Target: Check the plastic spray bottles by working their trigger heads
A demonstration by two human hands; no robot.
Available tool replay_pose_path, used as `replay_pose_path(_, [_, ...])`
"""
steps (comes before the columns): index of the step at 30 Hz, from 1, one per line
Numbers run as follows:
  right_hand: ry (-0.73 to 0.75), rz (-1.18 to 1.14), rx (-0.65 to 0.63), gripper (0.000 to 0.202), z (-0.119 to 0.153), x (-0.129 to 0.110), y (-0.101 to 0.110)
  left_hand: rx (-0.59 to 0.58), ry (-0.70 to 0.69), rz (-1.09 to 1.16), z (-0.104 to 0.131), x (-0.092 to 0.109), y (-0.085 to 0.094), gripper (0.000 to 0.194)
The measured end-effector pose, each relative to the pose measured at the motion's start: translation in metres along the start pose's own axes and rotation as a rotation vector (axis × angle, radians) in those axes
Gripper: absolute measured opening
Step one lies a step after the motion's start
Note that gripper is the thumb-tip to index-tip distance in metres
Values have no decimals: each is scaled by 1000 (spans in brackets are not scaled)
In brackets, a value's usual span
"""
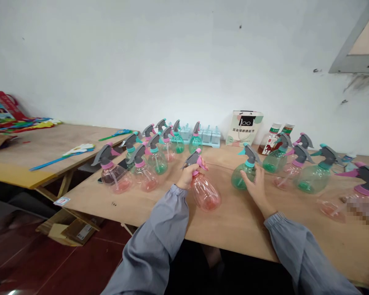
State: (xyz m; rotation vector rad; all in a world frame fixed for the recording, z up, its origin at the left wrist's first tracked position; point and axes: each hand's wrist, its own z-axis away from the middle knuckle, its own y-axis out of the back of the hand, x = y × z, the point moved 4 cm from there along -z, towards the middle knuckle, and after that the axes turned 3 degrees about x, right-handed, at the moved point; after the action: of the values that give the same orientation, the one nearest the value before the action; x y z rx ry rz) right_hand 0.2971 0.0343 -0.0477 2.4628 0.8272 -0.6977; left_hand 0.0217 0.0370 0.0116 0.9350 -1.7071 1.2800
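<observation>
My left hand point(187, 175) is wrapped round the neck of a pink spray bottle point(206, 194) with a grey and pink trigger head. That bottle leans a little over the front part of the wooden table point(233, 223). To the right, my right hand point(256, 183) grips the side of a green spray bottle point(239, 177), thumb on its near face. Its trigger head is grey and teal, and its nozzle points left. The right fingers are partly hidden behind the bottle.
More pink and green spray bottles point(155, 159) stand at the left, and another group point(313, 178) at the right. Behind are light-blue moulds point(211, 137), a printed paper bag point(244, 128) and brown liquid bottles point(269, 141). A side table point(83, 133) holds hand-shaped clappers point(76, 150).
</observation>
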Motion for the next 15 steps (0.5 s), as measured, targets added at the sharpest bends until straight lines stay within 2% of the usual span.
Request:
replay_pose_path(6, [1,-9,-13,64,1,-1,1,3,-36,15,1,1,-3,25])
replay_pose_path(10, [4,-7,4,65,0,-1,0,30,-20,-10,3,3,-3,18])
replay_pose_path(15, [3,-3,2,64,0,1,0,-71,33,40,4,2,-7,25])
